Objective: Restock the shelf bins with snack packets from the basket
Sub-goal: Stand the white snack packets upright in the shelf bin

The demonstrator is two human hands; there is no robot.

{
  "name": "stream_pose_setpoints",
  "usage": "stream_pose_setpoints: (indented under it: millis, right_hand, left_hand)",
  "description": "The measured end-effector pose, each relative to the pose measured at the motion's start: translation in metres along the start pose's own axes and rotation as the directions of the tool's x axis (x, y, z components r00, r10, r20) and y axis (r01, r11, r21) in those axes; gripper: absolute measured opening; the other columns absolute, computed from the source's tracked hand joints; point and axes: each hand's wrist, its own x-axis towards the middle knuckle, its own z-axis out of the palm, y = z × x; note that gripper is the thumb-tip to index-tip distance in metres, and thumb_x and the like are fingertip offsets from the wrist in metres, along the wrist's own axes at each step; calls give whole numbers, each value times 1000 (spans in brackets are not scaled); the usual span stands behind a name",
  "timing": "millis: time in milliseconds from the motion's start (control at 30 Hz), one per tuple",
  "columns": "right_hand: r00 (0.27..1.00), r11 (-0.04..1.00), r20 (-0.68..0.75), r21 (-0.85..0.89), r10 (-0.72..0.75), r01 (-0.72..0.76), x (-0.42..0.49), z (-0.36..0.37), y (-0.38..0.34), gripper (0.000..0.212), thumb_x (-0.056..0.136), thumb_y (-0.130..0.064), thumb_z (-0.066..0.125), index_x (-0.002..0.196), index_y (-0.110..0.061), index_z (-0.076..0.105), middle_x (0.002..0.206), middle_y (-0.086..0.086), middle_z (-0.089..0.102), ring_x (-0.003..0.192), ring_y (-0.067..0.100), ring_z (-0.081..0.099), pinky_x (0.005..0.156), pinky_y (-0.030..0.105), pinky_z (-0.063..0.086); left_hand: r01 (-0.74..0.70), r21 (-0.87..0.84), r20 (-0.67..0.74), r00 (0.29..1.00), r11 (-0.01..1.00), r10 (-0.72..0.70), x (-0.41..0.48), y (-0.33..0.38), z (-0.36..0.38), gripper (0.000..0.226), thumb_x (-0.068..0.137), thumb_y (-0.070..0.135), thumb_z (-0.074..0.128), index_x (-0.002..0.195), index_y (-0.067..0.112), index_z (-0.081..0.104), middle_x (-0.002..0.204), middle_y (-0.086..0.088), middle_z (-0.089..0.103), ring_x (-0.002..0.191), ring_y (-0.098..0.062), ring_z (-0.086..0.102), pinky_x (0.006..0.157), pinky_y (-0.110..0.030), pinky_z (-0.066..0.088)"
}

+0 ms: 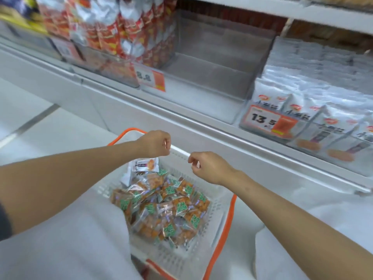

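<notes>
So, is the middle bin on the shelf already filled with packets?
No, the middle bin shows only its bare clear floor; the snack packets lie in the basket.

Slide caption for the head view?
Left hand and right hand at basket of snack packets, before empty shelf bin.

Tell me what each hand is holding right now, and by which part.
The left hand and right hand both appear to grip the basket by its white far rim; the snack packets lie inside, unheld.
</notes>
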Motion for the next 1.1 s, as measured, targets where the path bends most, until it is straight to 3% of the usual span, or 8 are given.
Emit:
stream_pose_setpoints:
  millis: [167, 367, 533, 667, 733, 800, 967, 1100]
  right_hand:
    - [970, 995, 241, -102, 25, 0, 33, 38, -13, 31, 96, -26, 51, 126, -21, 57, 119, 0, 64, 107, 23, 59, 91, 36, 44]
    - [940, 995, 339, -102, 31, 4, 56, 62, -27, 29, 95, -19, 52, 124, -16, 59, 117, 2, 63, 102, 24, 59, 88, 38, 50]
    - [925, 993, 379, -116, 36, 9, 63, 72, -31, 24, 96, -18, 51, 116, -14, 62, 107, 7, 64, 96, 26, 59, 85, 42, 51]
    - [917, 993, 398, -119, 42, 7, 64, 78, -31, 24, 96, -14, 50, 117, -12, 60, 104, 8, 63, 91, 26, 59, 79, 40, 51]
    - [915, 993, 403, -117, 35, 13, 65, 79, -31, 24, 97, -16, 49, 119, -14, 58, 105, 8, 62, 90, 26, 59, 78, 39, 51]
    - [910, 993, 413, -117, 33, 17, 64, 81, -31, 25, 97, -18, 49, 121, -15, 57, 106, 8, 62, 91, 26, 59, 80, 40, 52]
    - [906, 992, 421, -125, 43, 10, 61, 77, -32, 25, 97, -20, 50, 121, -15, 57, 109, 7, 63, 94, 26, 60, 85, 43, 52]
    - [925, 997, 376, -80, 47, -18, 57, 62, -27, 29, 97, -20, 50, 125, -18, 59, 113, -4, 60, 103, 22, 58, 89, 35, 49]
  left_hand:
    - [92, 172, 203, 971, 981, -127, 13, -58, 17, 4, 85, 18, 66, 87, 14, 67, 79, 6, 57, 79, -15, 55, 74, -27, 48]
    - [190, 444, 287, 896, 875, -340, 14, -123, 45, 23, 91, 19, 55, 107, 6, 64, 108, -11, 62, 97, -26, 59, 77, -30, 45]
    - [188, 432, 430, 817, 882, -385, 0, -148, 79, 53, 95, -4, 37, 146, 9, 36, 138, -16, 52, 113, -29, 58, 84, -28, 50]
    - [123, 484, 432, 828, 866, -358, -7, -154, 104, 34, 94, -1, 41, 124, 8, 57, 105, -5, 64, 86, -17, 56, 61, -19, 46]
    - [137, 507, 427, 818, 851, -386, -6, -153, 110, 19, 94, -2, 44, 100, 4, 62, 81, 0, 54, 82, -17, 52, 67, -22, 49]
    - [155, 518, 388, 834, 841, -393, -5, -150, 108, 17, 93, -1, 47, 101, 2, 62, 71, 2, 47, 80, -18, 53, 68, -22, 50]
    - [214, 537, 242, 888, 816, -392, 1, -130, 96, 15, 92, 7, 56, 104, 4, 65, 75, -2, 52, 84, -23, 64, 73, -31, 54]
    - [168, 579, 94, 958, 798, -270, 8, -91, 73, 17, 86, -3, 58, 97, 10, 61, 87, -5, 58, 85, -24, 61, 70, -30, 48]
